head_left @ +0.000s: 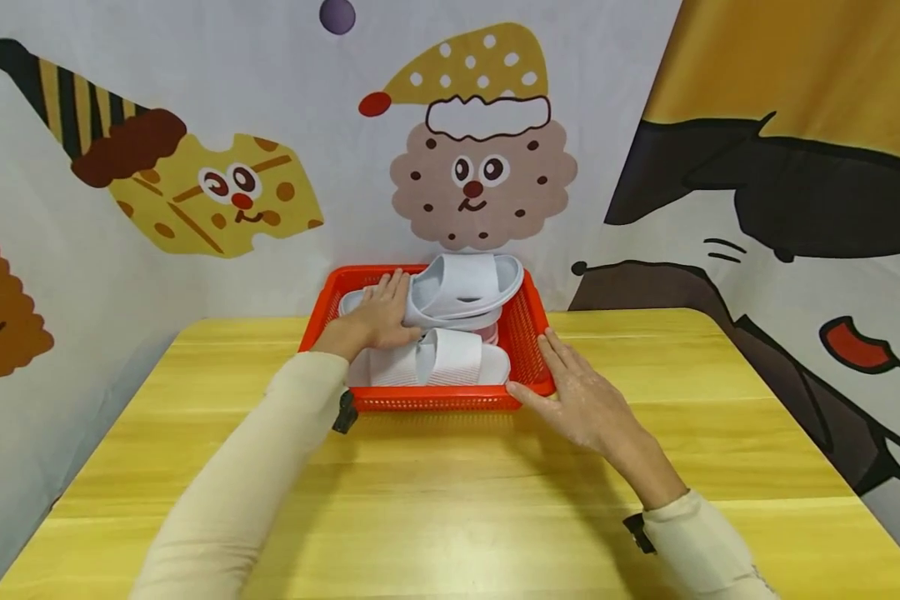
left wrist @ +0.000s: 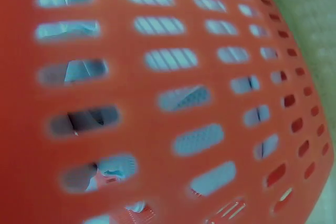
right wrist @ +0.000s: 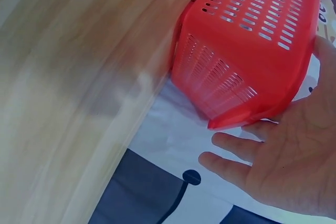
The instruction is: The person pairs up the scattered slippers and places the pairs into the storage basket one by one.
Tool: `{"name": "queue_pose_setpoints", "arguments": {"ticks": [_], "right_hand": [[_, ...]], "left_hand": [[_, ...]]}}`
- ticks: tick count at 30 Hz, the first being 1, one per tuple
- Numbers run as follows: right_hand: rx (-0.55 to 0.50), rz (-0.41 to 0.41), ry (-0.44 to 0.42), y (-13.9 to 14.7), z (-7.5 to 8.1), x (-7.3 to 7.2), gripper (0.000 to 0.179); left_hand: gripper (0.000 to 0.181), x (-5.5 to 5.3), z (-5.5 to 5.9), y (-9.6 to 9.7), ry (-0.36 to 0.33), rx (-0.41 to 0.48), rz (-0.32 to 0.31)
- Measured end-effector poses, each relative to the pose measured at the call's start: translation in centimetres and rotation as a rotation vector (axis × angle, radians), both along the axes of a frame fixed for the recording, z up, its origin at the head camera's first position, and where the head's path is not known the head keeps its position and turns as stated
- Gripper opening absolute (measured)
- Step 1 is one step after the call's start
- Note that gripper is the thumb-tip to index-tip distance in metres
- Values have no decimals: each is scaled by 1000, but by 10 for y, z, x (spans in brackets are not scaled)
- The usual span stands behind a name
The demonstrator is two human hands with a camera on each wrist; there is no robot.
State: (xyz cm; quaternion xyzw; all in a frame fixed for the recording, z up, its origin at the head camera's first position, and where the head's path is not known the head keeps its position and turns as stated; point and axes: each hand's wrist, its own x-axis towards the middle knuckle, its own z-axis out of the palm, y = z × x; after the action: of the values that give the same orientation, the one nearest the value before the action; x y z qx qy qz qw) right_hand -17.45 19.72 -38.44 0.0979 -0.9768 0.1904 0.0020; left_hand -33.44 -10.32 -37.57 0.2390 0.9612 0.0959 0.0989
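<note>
A red plastic basket (head_left: 442, 400) with slotted walls stands at the table's far side, holding several slippers. White slide slippers (head_left: 453, 358) lie along its front, and pale bluish-white slippers (head_left: 465, 283) are stacked behind, rising above the rim. My left hand (head_left: 382, 317) reaches over the front left of the basket and rests on the slippers with its fingers straight. At the front right corner, my right hand (head_left: 581, 404) touches the rim with its fingers extended. The right wrist view shows that palm (right wrist: 294, 161) beside the basket corner. Slotted basket wall (left wrist: 152, 93) fills the left wrist view.
The basket stands on a yellow wood-grain table (head_left: 435, 500). Close behind it hangs a white cloth backdrop (head_left: 270, 67) with cartoon prints. A bit of something pink (head_left: 489, 333) shows between the slippers. Dark straps (head_left: 637, 533) sit at both wrists.
</note>
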Motion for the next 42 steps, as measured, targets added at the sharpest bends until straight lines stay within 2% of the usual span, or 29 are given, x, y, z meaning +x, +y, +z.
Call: {"name": "queue_pose_setpoints", "arguments": {"ticks": [5, 10, 18, 25, 29, 32, 35, 38, 42], "right_hand": [[4, -1, -20, -2, -4, -4, 105], [3, 0, -34, -5, -7, -7, 104], [24, 4, -56, -1, -3, -8, 104], [38, 4, -80, 12, 3, -9, 105], [31, 4, -74, 17, 3, -12, 105], [14, 2, -51, 17, -3, -15, 105], [6, 10, 6, 18, -9, -16, 104], [14, 40, 98, 22, -12, -16, 96], [6, 86, 196, 25, -8, -11, 83]], "left_hand": [[100, -1, -1, -5, -2, -28, -7], [101, -1, -2, -10, 8, -5, -7], [97, 5, -6, -19, 74, 39, -58], [96, 12, -2, -15, 69, 19, -105], [96, 10, -3, -12, 68, 1, -105], [96, 8, -6, -14, 79, 29, -105], [91, 11, -6, -18, 122, 101, -149], [82, 21, 1, -20, 170, 183, -205], [76, 40, 14, -21, 226, 215, -256]]}}
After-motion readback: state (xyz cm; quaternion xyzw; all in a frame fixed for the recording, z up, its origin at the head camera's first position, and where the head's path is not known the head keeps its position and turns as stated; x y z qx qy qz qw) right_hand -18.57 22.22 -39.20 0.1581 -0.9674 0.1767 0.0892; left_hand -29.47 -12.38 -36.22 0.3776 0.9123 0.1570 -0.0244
